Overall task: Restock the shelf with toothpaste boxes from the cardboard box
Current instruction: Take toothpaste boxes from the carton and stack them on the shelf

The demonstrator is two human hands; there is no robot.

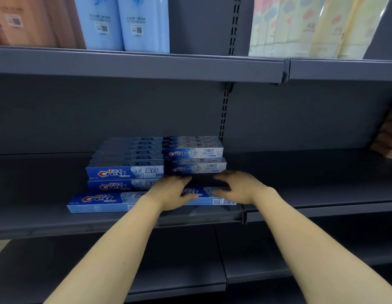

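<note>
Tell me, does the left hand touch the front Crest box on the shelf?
Touching. In the head view the left hand lies on the front Crest box, its fingers curled over the box's face with no gap between them.

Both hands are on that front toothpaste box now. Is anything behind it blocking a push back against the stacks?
Nothing visible. The front toothpaste box, held by the left hand and right hand, has only a bare strip of shelf between it and the stacked boxes.
</note>
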